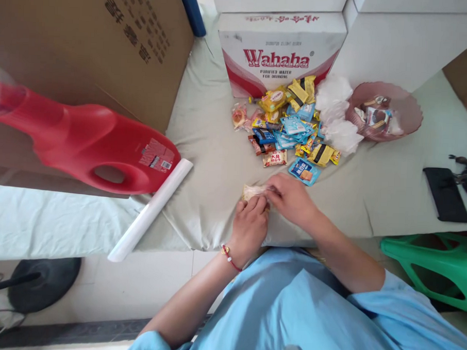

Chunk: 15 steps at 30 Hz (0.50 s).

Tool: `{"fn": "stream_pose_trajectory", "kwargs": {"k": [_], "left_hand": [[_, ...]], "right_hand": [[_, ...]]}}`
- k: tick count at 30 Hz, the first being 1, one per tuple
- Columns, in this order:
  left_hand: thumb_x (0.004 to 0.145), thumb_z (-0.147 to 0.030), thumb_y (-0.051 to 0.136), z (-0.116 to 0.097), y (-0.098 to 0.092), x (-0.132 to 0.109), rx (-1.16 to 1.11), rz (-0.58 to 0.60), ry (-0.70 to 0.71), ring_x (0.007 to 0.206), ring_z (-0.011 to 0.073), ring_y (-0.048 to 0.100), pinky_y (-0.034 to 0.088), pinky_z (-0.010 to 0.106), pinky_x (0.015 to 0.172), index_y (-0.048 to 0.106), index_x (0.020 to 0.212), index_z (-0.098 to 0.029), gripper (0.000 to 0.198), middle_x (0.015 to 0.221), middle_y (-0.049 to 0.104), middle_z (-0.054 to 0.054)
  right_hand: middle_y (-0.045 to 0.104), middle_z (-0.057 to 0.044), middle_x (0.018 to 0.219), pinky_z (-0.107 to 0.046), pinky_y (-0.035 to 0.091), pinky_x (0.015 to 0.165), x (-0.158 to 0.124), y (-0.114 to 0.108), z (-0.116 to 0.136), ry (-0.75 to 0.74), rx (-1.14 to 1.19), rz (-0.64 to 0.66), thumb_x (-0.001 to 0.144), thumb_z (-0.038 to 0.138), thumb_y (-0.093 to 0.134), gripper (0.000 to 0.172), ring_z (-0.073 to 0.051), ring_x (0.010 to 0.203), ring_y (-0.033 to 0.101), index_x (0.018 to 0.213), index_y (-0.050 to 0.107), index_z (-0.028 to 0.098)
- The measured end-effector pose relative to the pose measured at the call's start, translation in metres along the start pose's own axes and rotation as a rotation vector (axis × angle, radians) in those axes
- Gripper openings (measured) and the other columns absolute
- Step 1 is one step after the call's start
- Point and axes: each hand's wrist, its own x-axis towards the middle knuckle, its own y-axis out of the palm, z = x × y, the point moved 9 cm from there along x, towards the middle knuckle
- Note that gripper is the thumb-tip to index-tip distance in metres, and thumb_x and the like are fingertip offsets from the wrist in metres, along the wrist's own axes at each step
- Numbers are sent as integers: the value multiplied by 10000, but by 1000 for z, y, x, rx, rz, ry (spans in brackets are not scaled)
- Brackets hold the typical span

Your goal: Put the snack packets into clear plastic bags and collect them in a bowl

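A small, crinkled, pale plastic packet (pixel 253 192) with yellowish edges lies near the front edge of the cloth-covered surface; its contents are hard to make out. My left hand (pixel 250 225) has its fingers curled over the packet's near side. At the packet's right end, my right hand (pixel 290 199) is closed in a pinch on the plastic. Just beyond my hands sits a pile of wrapped snacks, with a blue snack packet (pixel 304 171), a cream-coloured packet (pixel 275 159) and several light-blue sachets (pixel 295 126).
Crumpled clear plastic bags (pixel 337 110) lie beside a pink bowl (pixel 408 118) holding some wrapped pieces. Behind stands a Wahaha carton (pixel 283 53). To the left are a red bottle (pixel 91 138), a white roll (pixel 150 212) and a cardboard box (pixel 118 51). A black phone (pixel 445 194) lies right.
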Motion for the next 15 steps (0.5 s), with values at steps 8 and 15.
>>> {"fn": "stream_pose_trajectory", "kwargs": {"k": [8, 15], "left_hand": [[937, -170, 475, 61, -23, -54, -265, -234, 38, 1308, 299, 629, 484, 526, 1123, 725, 1177, -246, 354, 1231, 764, 90], [991, -325, 517, 116, -9, -94, -266, -341, -279, 1201, 331, 685, 557, 513, 1009, 738, 950, -212, 252, 1023, 788, 96]], "right_hand": [[652, -151, 1181, -402, 464, 961, 7, 53, 42, -226, -246, 157, 1044, 374, 599, 267, -300, 1151, 552, 1139, 680, 138], [636, -119, 1268, -434, 492, 922, -13, 62, 32, -306, -353, -67, 1055, 221, 536, 229, -281, 1123, 541, 1272, 602, 197]]}}
